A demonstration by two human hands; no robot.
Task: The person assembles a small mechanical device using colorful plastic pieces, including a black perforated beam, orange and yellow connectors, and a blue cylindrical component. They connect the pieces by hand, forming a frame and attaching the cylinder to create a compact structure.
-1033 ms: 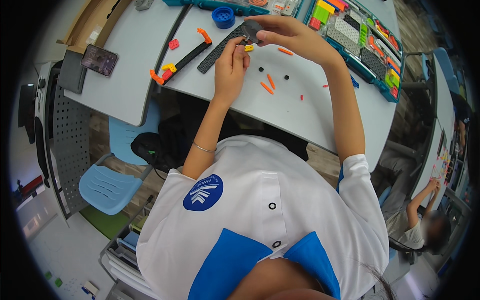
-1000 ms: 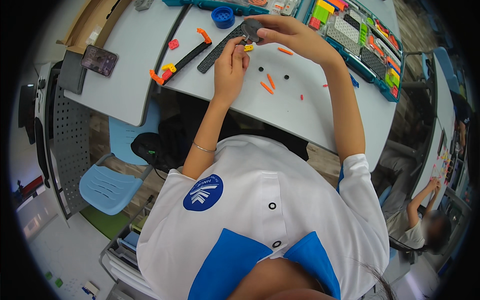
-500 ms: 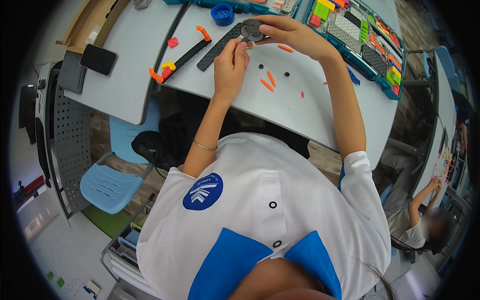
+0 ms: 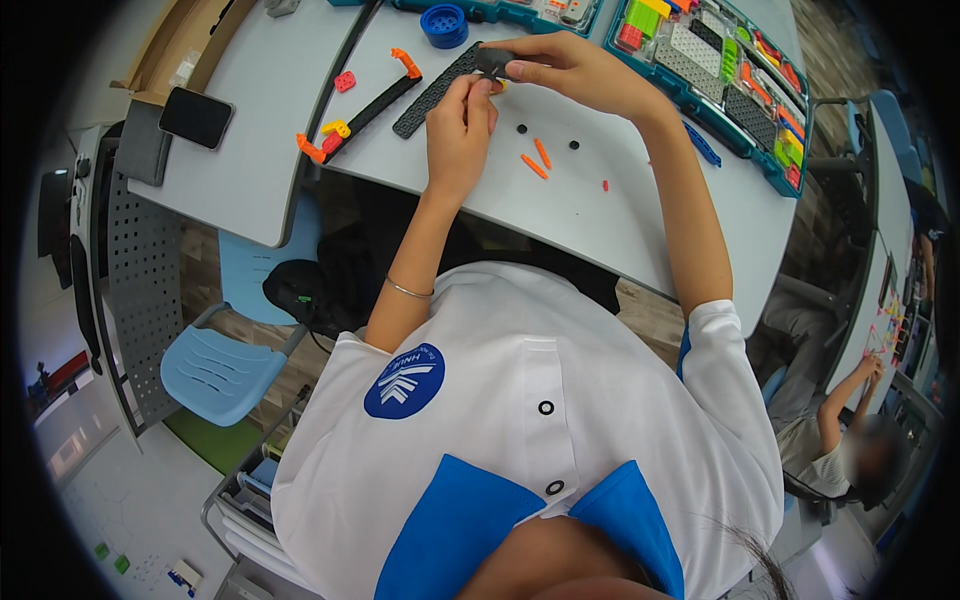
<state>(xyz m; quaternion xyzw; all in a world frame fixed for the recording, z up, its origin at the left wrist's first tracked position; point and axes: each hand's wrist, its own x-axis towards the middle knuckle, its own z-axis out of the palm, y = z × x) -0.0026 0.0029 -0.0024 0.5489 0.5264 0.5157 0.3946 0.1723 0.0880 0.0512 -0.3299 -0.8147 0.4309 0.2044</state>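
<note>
Above the far part of the table, a dark grey disc (image 4: 492, 62) is pinched by my right hand (image 4: 578, 75), fingers over its top and thumb below. My left hand (image 4: 462, 122) is closed in a pinch just under the disc; the small part between its fingertips is mostly hidden. The disc is tilted, and part of it is behind my right fingers. Beneath and left of it lies a dark perforated strip (image 4: 425, 108). A bit of yellow piece (image 4: 498, 87) shows behind the fingertips. Orange pins (image 4: 534, 167) and a small black ring (image 4: 574, 145) lie nearer me.
A blue wheel hub (image 4: 444, 26) stands at the back. To the left are a black beam with orange ends (image 4: 375, 118) and a red block (image 4: 345, 82). An open parts case (image 4: 715, 70) is at the right. A phone (image 4: 197, 118) lies on the left table.
The disc has tilted from face-on to nearly edge-on, and my right hand has shifted slightly left and nearer. An orange pin by that hand is now out of sight.
</note>
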